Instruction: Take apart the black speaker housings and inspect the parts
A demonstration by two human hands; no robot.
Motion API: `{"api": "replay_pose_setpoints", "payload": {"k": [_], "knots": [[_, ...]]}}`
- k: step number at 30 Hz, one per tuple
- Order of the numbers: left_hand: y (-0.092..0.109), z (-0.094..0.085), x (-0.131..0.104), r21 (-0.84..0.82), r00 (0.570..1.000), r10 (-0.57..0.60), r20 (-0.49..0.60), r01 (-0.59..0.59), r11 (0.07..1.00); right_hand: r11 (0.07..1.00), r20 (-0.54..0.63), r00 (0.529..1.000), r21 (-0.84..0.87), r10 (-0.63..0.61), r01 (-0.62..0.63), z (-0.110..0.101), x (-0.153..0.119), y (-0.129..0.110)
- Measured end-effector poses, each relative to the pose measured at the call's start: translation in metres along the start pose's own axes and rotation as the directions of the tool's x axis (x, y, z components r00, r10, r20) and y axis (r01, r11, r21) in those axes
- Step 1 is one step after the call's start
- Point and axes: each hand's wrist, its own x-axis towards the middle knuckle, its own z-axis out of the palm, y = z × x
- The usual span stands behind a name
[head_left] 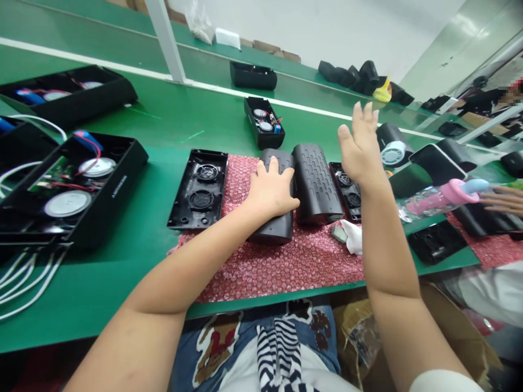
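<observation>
My left hand (pixel 270 189) lies spread on top of a black speaker housing (pixel 274 228), fingers apart, covering part of its patterned face. Right beside that stands a second black housing (pixel 316 182) with rows of raised scale-like marks. My right hand (pixel 359 144) is held up in the air with fingers stretched and nothing in it. Below and behind it, partly hidden by my forearm, is a black shell (pixel 347 188) with round grilles. Left of my left hand lies an open black shell (pixel 199 188) with two round grilles. Pink bubble wrap (pixel 281 272) lies underneath.
Open casings with speakers and wires (pixel 102 190) stand at the left, with white cables (pixel 32 288). A smaller wired casing (pixel 265 122) sits ahead. A crumpled white cloth (pixel 353 237) lies near my right forearm. At the right are a pink-topped bottle (pixel 437 198) and another person's hand (pixel 504 200).
</observation>
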Motion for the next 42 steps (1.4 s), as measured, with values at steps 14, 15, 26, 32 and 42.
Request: {"api": "replay_pose_setpoints", "payload": {"k": [14,15,26,32,42], "knots": [[-0.006,-0.002,0.0,0.096,0.989,0.109,-0.096,-0.1,0.99,0.976,0.191,0.97,0.186,-0.15,0.114,0.049,-0.002,0.002],[-0.005,-0.002,0.0,0.098,0.991,0.096,-0.096,-0.087,0.991,0.975,0.192,0.97,0.19,-0.151,0.114,0.049,-0.003,0.002],[-0.007,-0.003,-0.001,0.108,0.972,0.085,-0.221,-0.062,0.992,0.966,0.218,0.963,0.238,-0.157,0.103,0.046,-0.004,-0.001],[0.003,0.0,-0.001,0.155,0.982,0.054,-0.182,-0.026,0.988,0.959,0.208,0.963,0.258,-0.172,0.115,0.05,0.0,-0.003],[0.004,-0.005,0.0,0.183,0.992,0.077,-0.096,-0.058,0.981,0.948,0.171,0.969,0.292,-0.18,0.124,0.055,0.003,-0.003]]}}
